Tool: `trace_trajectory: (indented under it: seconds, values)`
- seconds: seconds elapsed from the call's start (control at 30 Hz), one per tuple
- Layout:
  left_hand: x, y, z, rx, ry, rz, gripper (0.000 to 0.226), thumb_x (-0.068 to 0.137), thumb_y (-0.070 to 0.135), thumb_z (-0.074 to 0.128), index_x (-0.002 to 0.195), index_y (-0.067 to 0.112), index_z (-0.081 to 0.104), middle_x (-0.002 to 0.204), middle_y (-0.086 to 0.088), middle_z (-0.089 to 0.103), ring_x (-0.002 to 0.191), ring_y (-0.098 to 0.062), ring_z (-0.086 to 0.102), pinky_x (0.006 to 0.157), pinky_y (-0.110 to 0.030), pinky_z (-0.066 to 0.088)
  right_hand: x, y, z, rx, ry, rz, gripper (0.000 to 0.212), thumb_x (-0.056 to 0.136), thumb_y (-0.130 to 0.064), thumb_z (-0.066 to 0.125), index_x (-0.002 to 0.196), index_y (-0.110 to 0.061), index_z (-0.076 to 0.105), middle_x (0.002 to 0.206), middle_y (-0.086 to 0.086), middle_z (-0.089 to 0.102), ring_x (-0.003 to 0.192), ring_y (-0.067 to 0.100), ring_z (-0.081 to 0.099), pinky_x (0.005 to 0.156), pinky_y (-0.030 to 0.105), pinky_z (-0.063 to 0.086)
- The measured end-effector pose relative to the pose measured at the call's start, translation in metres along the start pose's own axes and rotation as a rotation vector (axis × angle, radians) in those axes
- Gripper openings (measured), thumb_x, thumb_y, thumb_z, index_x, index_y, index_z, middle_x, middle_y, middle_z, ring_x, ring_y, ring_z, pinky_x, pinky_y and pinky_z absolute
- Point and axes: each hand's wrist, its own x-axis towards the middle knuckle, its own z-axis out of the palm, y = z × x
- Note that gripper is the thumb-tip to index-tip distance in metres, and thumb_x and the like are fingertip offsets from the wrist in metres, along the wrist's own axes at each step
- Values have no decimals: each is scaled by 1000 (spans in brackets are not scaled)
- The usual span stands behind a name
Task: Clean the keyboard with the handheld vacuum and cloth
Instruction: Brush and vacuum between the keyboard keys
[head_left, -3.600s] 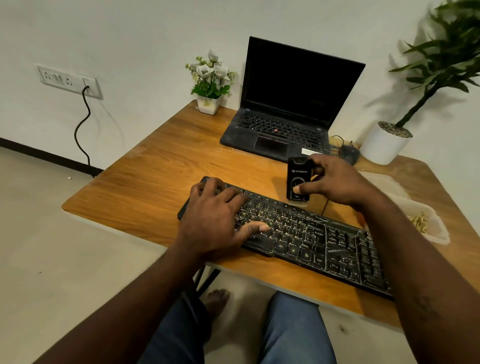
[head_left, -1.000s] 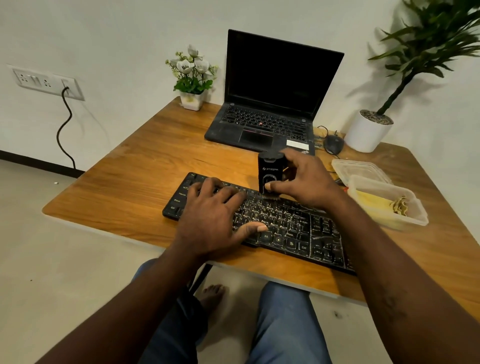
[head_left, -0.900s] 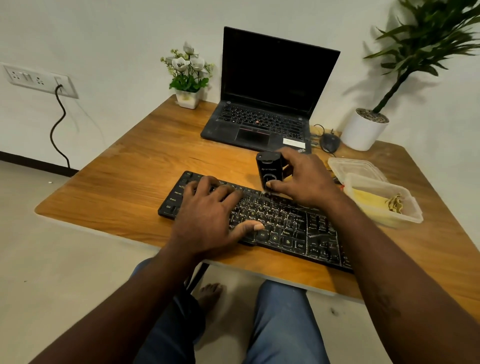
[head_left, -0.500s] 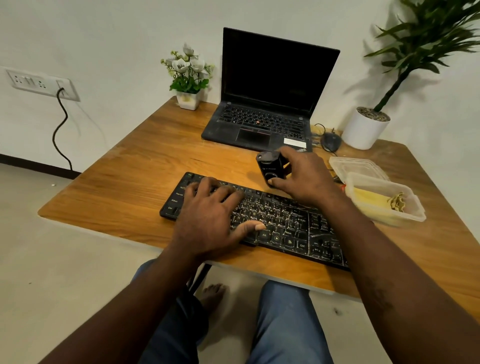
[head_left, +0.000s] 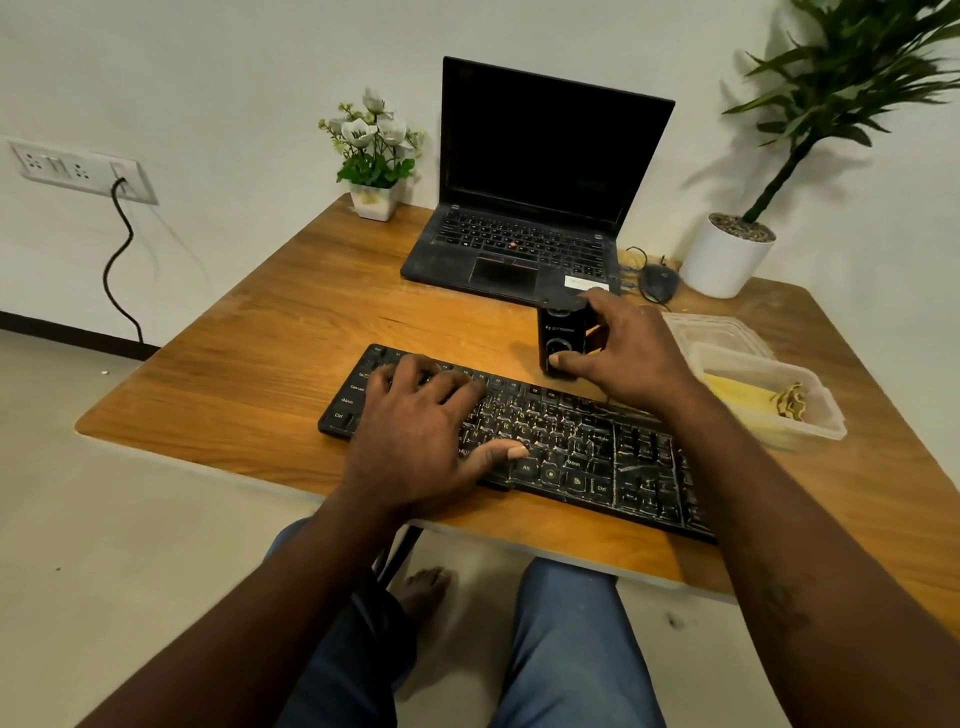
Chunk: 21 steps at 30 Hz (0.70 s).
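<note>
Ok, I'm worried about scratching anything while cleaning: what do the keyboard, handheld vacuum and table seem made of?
Keyboard: probably matte black plastic, keys streaked with pale grime. Handheld vacuum: seemingly smooth black plastic with a slight gloss and printed logo. Table: wood or wood-look laminate, visible grain, soft sheen; which one is unclear.

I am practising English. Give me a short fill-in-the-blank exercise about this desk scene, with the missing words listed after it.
1. The left hand rests flat on the ____.
2. The right hand grips the black handheld ____.
3. The laptop at the back of the table has its lid ____.

Missing words: keyboard; vacuum; open.
</note>
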Motion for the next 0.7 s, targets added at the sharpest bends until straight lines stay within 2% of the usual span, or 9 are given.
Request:
trace_trajectory:
  seconds: [0.1,0.2,0.33,0.5,0.57,0.7]
  values:
    - [0,3,-3,3,39,37,88,90,90,24,137,27,62,137,0,64,130,-31,45,104,-52,34,-5,0,-9,106,-85,-52,58,77,-27,90,129,-25,63,111,-11,71,93,8,69,74,26,55]
    - [2,18,-4,36,35,104,86,90,89,28,137,25,62,138,-4,64,131,-33,47,108,-56,33,-6,-2,-12,-15,-140,-111,61,76,-29,90,131,-25,63,113,-7,72,95,11,69,80,37,61]
    - [6,31,-2,32,-29,111,90,91,89,20,144,26,57,141,-2,63,135,-33,44,111,-59,30,-4,-5,-7,-51,-189,-136,61,78,-29,89,132,-27,61,115,-7,72,94,8,69,81,35,60]
    - [6,29,-1,56,-74,107,94,89,90,10,151,30,48,148,0,57,142,-31,37,114,-60,25,4,-4,1,-247,-56,-85,61,78,-35,88,132,-31,59,119,-2,74,100,19,69,83,39,58]
    - [6,29,-2,54,-76,103,95,88,91,8,152,31,45,149,0,56,143,-31,35,115,-59,24,3,-1,1,-177,-52,-66,62,77,-35,89,132,-30,60,118,-3,74,100,18,69,82,40,60]
    - [7,28,-3,55,-80,100,96,87,91,7,152,32,43,150,1,54,143,-31,34,115,-58,24,-5,-1,-2,26,-159,-80,62,78,-29,89,132,-28,60,115,-6,72,100,12,68,83,36,61]
